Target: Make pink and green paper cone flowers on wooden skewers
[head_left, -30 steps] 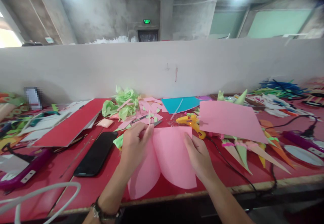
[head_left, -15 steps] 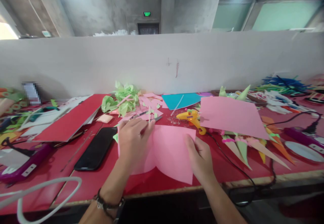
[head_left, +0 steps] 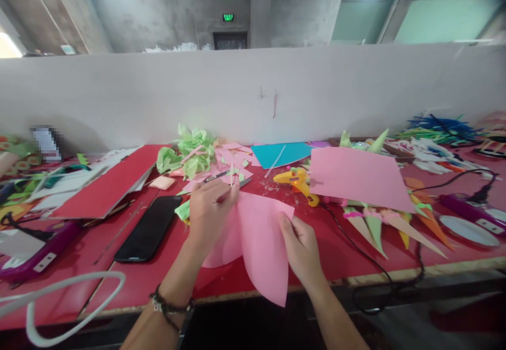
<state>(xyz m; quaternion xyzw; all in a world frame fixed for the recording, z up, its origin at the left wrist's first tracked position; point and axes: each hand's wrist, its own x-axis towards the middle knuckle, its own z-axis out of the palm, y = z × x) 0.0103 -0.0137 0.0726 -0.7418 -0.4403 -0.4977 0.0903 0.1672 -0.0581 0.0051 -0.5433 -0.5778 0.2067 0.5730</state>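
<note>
A creased sheet of pink paper (head_left: 261, 239) hangs between my two hands, its lower right corner dipping past the table's front edge. My right hand (head_left: 302, 244) pinches its right edge, thumb on top. Over the left half lies my left hand (head_left: 211, 210), fingers closed. A thin white stick (head_left: 232, 173) pokes up from its fingertips beside the crease. Just beyond are partly hidden scissors (head_left: 215, 177) and pink scraps. A yellow glue gun (head_left: 294, 181) rests to the right of the paper, touching neither hand.
Left of my hands lie a black phone (head_left: 148, 229), a red board (head_left: 114, 184) and a purple power strip (head_left: 43, 255). Crumpled green paper (head_left: 193, 152) and a blue sheet (head_left: 280, 154) sit behind. Another pink sheet (head_left: 359, 178) covers paper cones (head_left: 375, 229) at right; a black cord crosses the edge.
My right hand has moved left and slightly down, bending the right half of the pink paper inward and lowering its corner. My left hand keeps its hold near the crease.
</note>
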